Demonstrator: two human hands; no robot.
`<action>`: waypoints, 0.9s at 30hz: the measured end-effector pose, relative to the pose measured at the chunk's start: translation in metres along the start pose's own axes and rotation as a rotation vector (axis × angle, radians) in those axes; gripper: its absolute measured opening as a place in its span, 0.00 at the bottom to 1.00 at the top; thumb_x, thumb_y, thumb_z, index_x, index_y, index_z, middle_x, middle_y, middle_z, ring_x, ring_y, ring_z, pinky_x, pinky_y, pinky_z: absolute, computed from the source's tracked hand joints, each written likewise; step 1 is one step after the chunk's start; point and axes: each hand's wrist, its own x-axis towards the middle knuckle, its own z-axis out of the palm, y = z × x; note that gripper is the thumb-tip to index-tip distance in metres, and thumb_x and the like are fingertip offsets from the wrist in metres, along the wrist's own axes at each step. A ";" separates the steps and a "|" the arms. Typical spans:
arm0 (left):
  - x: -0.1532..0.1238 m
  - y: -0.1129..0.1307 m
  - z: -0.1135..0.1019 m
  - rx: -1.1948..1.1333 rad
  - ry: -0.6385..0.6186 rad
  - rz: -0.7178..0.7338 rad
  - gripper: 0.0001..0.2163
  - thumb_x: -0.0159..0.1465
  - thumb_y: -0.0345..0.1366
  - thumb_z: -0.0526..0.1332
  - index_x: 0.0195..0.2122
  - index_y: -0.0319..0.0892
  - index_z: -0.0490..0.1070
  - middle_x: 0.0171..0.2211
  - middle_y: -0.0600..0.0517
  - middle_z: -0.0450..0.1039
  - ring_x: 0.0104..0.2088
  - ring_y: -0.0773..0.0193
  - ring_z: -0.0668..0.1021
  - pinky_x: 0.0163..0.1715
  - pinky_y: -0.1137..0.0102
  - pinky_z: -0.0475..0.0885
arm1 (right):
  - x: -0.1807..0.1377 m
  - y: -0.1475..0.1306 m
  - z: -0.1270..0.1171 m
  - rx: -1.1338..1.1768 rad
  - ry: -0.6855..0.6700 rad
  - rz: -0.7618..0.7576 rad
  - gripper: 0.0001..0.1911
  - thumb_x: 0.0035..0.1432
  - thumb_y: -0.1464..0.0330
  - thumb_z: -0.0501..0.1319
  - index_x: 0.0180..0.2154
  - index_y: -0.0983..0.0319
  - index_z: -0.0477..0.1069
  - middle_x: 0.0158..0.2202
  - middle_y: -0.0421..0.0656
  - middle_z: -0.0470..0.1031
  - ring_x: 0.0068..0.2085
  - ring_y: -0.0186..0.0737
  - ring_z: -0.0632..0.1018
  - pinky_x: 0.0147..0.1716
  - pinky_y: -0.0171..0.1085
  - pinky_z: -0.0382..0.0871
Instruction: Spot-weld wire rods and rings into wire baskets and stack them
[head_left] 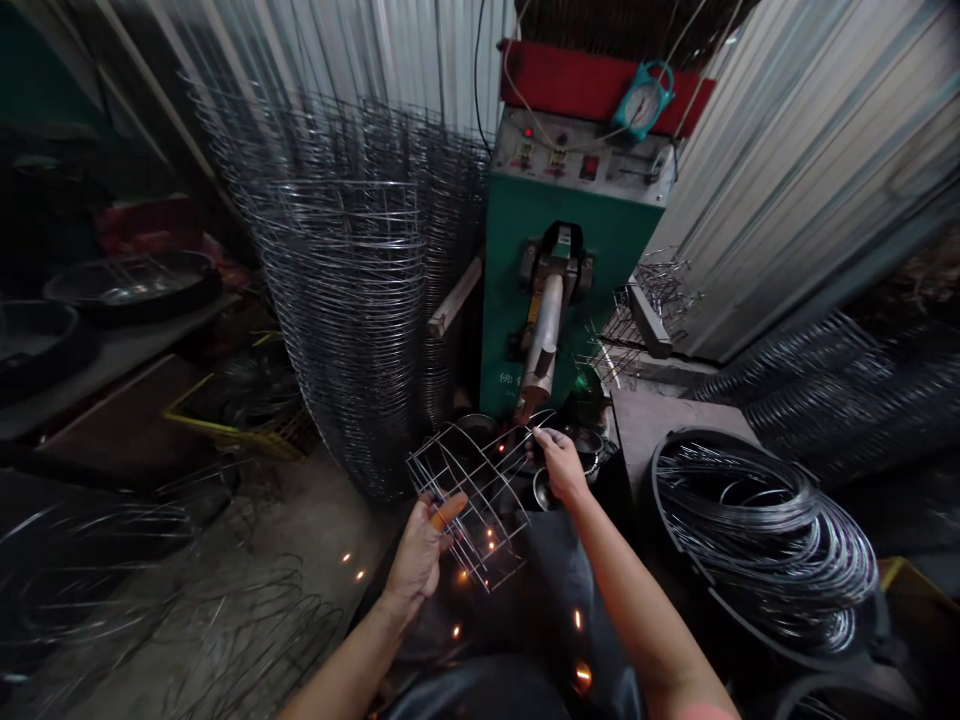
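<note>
My left hand (424, 555) grips the lower left side of the wire frame (480, 555), fingers curled on its wires, an orange cover on one finger. My right hand (561, 462) pinches a wire at the frame's upper right corner. The frame hangs tilted between both hands, its top edge just under the tip of the welding arm (544, 335) of the green machine (517, 230). Sparks (579, 676) glow below the frame. Stacked wire frames (352, 300) rise to the left, and wire rings (765, 540) lie to the right.
</note>
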 end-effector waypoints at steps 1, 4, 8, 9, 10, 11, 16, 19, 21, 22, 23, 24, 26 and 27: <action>0.000 0.001 0.000 0.003 -0.001 0.002 0.21 0.41 0.40 0.69 0.34 0.44 0.66 0.36 0.52 0.71 0.41 0.58 0.72 0.33 0.68 0.66 | 0.002 -0.004 -0.006 -0.107 0.031 -0.070 0.15 0.47 0.56 0.60 0.25 0.62 0.69 0.21 0.40 0.69 0.23 0.34 0.69 0.22 0.34 0.63; 0.001 0.001 0.000 0.004 -0.001 0.012 0.22 0.39 0.41 0.70 0.34 0.44 0.65 0.35 0.52 0.71 0.39 0.58 0.73 0.33 0.67 0.66 | 0.013 -0.017 -0.024 -0.402 0.103 -0.394 0.12 0.50 0.59 0.60 0.31 0.60 0.73 0.32 0.44 0.72 0.35 0.40 0.73 0.35 0.37 0.66; 0.002 -0.002 -0.001 -0.001 0.011 0.016 0.22 0.39 0.41 0.70 0.35 0.44 0.64 0.34 0.53 0.70 0.38 0.59 0.73 0.33 0.67 0.65 | 0.030 -0.026 -0.038 -0.574 -0.158 -0.537 0.10 0.53 0.60 0.59 0.31 0.58 0.75 0.36 0.45 0.71 0.39 0.40 0.73 0.41 0.38 0.65; 0.002 -0.002 -0.001 -0.004 0.015 0.021 0.22 0.39 0.41 0.70 0.35 0.44 0.64 0.34 0.53 0.70 0.38 0.59 0.73 0.33 0.67 0.65 | 0.034 -0.025 -0.040 -0.578 -0.202 -0.530 0.10 0.53 0.60 0.59 0.31 0.58 0.76 0.36 0.44 0.72 0.38 0.40 0.73 0.40 0.38 0.65; 0.002 -0.003 -0.001 -0.007 0.015 0.028 0.22 0.39 0.40 0.70 0.35 0.44 0.64 0.34 0.52 0.70 0.39 0.59 0.73 0.33 0.67 0.66 | 0.037 -0.025 -0.042 -0.574 -0.226 -0.522 0.11 0.53 0.60 0.59 0.32 0.58 0.76 0.36 0.44 0.72 0.38 0.40 0.73 0.41 0.38 0.65; 0.003 -0.003 -0.001 -0.008 0.013 0.037 0.22 0.39 0.40 0.70 0.35 0.44 0.64 0.34 0.52 0.70 0.39 0.59 0.73 0.33 0.67 0.66 | 0.039 -0.024 -0.044 -0.567 -0.239 -0.518 0.11 0.53 0.59 0.59 0.32 0.58 0.76 0.36 0.44 0.72 0.39 0.40 0.73 0.41 0.38 0.65; 0.008 -0.002 -0.002 0.002 0.017 0.092 0.22 0.39 0.39 0.70 0.33 0.43 0.64 0.32 0.53 0.70 0.38 0.60 0.74 0.34 0.67 0.67 | 0.043 -0.022 -0.048 -0.570 -0.296 -0.509 0.11 0.51 0.59 0.61 0.33 0.58 0.76 0.37 0.44 0.72 0.40 0.40 0.74 0.42 0.39 0.65; 0.013 0.002 -0.005 0.018 0.018 0.120 0.22 0.38 0.39 0.71 0.33 0.43 0.64 0.31 0.54 0.70 0.38 0.60 0.74 0.32 0.68 0.67 | 0.046 -0.022 -0.043 -0.564 -0.311 -0.510 0.10 0.51 0.60 0.61 0.33 0.57 0.76 0.36 0.43 0.73 0.39 0.39 0.74 0.42 0.38 0.65; 0.015 0.006 -0.005 0.011 0.018 0.107 0.23 0.38 0.40 0.70 0.34 0.43 0.64 0.33 0.52 0.71 0.38 0.59 0.74 0.31 0.68 0.68 | 0.049 -0.023 -0.038 -0.555 -0.299 -0.518 0.09 0.51 0.60 0.61 0.32 0.57 0.76 0.35 0.43 0.73 0.38 0.39 0.74 0.42 0.38 0.65; 0.015 0.008 -0.005 0.006 0.016 0.099 0.23 0.38 0.40 0.70 0.34 0.43 0.64 0.34 0.51 0.71 0.38 0.58 0.74 0.30 0.67 0.68 | 0.050 -0.023 -0.036 -0.553 -0.289 -0.523 0.09 0.51 0.61 0.61 0.32 0.57 0.76 0.35 0.43 0.73 0.38 0.39 0.74 0.42 0.38 0.65; 0.015 0.010 -0.005 0.001 0.014 0.093 0.23 0.39 0.41 0.70 0.34 0.43 0.64 0.34 0.50 0.71 0.39 0.58 0.73 0.30 0.67 0.69 | 0.052 -0.023 -0.034 -0.553 -0.280 -0.527 0.09 0.51 0.61 0.61 0.32 0.57 0.76 0.35 0.43 0.73 0.38 0.39 0.74 0.41 0.38 0.65; 0.014 0.012 -0.004 0.000 0.012 0.090 0.22 0.39 0.41 0.70 0.34 0.43 0.64 0.35 0.50 0.71 0.39 0.58 0.73 0.30 0.66 0.69 | 0.053 -0.022 -0.032 -0.552 -0.272 -0.531 0.09 0.51 0.61 0.62 0.32 0.58 0.76 0.35 0.43 0.73 0.37 0.39 0.74 0.41 0.38 0.65; 0.013 0.014 -0.004 0.002 0.006 0.088 0.22 0.39 0.42 0.69 0.34 0.43 0.64 0.35 0.50 0.71 0.39 0.57 0.72 0.29 0.65 0.70 | 0.053 -0.021 -0.030 -0.549 -0.262 -0.534 0.08 0.50 0.62 0.62 0.31 0.58 0.76 0.34 0.43 0.73 0.37 0.40 0.74 0.40 0.38 0.65; 0.013 0.014 -0.004 0.001 0.003 0.088 0.22 0.39 0.42 0.70 0.34 0.43 0.65 0.36 0.50 0.71 0.40 0.57 0.72 0.29 0.65 0.70 | 0.053 -0.020 -0.029 -0.544 -0.253 -0.534 0.08 0.50 0.62 0.62 0.31 0.58 0.76 0.34 0.43 0.73 0.37 0.40 0.74 0.39 0.38 0.65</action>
